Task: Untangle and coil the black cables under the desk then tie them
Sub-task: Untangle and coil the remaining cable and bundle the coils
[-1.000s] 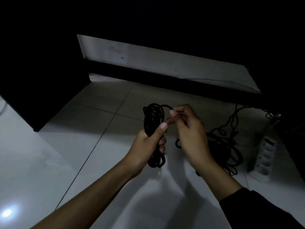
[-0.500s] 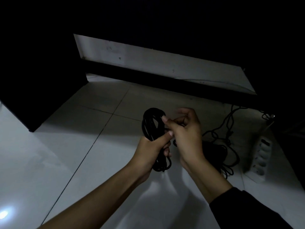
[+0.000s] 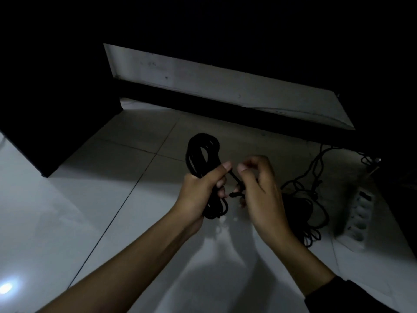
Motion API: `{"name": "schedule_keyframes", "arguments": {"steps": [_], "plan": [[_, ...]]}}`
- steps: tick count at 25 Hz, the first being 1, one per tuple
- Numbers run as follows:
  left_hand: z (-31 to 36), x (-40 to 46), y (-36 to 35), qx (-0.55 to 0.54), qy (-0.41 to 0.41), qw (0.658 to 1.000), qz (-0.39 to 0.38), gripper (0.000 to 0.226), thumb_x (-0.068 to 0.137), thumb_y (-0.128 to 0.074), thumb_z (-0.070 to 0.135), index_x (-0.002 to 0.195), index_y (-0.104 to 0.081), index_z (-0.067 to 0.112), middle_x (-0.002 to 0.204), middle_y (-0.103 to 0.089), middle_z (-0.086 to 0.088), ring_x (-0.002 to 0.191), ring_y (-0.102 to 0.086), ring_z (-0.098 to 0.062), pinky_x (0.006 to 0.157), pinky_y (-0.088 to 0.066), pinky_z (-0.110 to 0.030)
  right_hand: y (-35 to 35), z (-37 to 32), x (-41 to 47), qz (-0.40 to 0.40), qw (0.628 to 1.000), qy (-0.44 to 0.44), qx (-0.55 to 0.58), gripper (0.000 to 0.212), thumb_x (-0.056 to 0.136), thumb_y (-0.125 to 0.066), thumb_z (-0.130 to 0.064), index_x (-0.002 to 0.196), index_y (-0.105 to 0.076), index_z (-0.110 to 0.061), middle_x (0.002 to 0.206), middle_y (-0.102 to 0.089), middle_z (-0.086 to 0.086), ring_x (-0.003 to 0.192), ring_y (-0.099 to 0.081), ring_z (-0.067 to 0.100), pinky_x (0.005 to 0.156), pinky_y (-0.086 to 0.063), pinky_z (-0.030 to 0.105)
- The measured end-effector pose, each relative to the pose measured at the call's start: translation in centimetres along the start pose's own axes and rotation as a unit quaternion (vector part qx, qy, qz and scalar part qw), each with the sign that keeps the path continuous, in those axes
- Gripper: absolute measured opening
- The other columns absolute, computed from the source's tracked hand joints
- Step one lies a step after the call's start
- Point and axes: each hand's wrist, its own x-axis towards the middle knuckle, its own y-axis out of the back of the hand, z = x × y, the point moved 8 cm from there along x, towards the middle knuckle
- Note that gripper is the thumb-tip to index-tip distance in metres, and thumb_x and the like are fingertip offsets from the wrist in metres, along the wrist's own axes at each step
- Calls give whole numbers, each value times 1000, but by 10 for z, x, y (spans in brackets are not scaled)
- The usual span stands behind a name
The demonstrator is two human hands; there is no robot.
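Head view, the only one: dim light, a pale tiled floor (image 3: 112, 199) and the dark underside of a desk (image 3: 56, 98) filling the top and left of the frame. In the centre the left hand (image 3: 200, 195) is wrapped around the middle of a coiled black cable (image 3: 200, 152) — fingers curled round the bundle, thumb laid up along its right side. The coil's upper loop stands above the fist, its lower loop hangs out beneath it, clear of the floor.

Just right of that, the right hand (image 3: 261, 190) has its fingers bent inward and pinches the cable's loose end (image 3: 237, 184), a short strand that runs from the left thumb down to a small plug tip between the two hands. A dark sleeve (image 3: 352, 297) shows at the lower right corner.

Behind the right hand, right of centre, a tangled pile of black cables (image 3: 309, 199) lies on the floor, with one strand climbing toward the upper right. At the right edge lies a white power strip (image 3: 358, 215), just beside the pile. A bright spot of light (image 3: 6, 288) glints on the tiles at the lower left.
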Motion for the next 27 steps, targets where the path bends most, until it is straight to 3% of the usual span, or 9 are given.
{"name": "schedule_keyframes", "arguments": {"steps": [2,7,11,13,15,18,21,24,27], "plan": [[6,3,9,0,-12,1000,23,15,87,-68,21,89,-62,8,55,-50,2,51,-49,-12,58,-46,-26,-1,11,-5,-38,999,-27,-6,11,83,-42,-43,85,-52,-40,91,-60,-5,83,-61,16,71,-52,46],[8,7,21,1,-21,996,85,16,88,-66,22,96,-65,8,75,-66,1,67,-60,-12,66,-51,-25,-9,12,-19,-145,988,24,-45,10,89,-53,-41,84,-57,-33,80,-62,-13,74,-57,3,66,-45,23],[1,9,10,-118,23,992,44,17,93,-58,23,104,-62,10,97,-71,-2,98,-70,-21,86,-56,-35,-10,13,-22,-174,980,53,-87,12,94,-56,-30,85,-57,-21,70,-61,-10,68,-59,2,66,-47,26],[1,7,1,-128,35,991,2,18,96,-53,25,102,-60,10,91,-71,-3,81,-71,-21,78,-58,-36,-7,17,-22,-186,977,46,-93,18,94,-55,-31,82,-58,-18,64,-57,-4,63,-56,7,64,-46,33],[6,8,0,-135,32,990,-8,19,97,-51,23,82,-54,12,63,-56,-1,54,-57,-14,62,-57,-32,-1,21,-22,-200,973,40,-109,27,91,-54,-40,77,-58,-18,61,-54,5,59,-51,12,58,-43,34],[12,13,12,-92,37,995,4,22,98,-52,21,76,-49,15,51,-38,4,41,-40,-10,47,-45,-25,10,26,-22,-235,944,82,-218,31,91,-50,-50,81,-56,-21,68,-57,0,63,-54,6,60,-42,29],[7,12,17,-12,72,997,-11,18,97,-53,20,82,-48,12,50,-38,4,38,-38,-10,43,-42,-24,17,18,-18,-231,899,189,-322,23,99,-41,-41,92,-53,-24,84,-51,-13,77,-48,2,68,-39,21],[0,10,13,96,90,990,-55,20,96,-55,21,81,-50,10,53,-45,1,40,-42,-11,45,-45,-24,13,7,-16,-236,855,256,-385,19,100,-37,-32,97,-54,-24,86,-49,-9,76,-47,9,66,-38,27],[-7,5,4,190,96,971,-106,23,94,-58,27,86,-64,7,76,-66,-3,64,-63,-13,63,-55,-23,3,1,-15,-270,830,266,-409,20,94,-32,-34,94,-51,-30,81,-38,-13,66,-42,6,54,-37,29]]}}
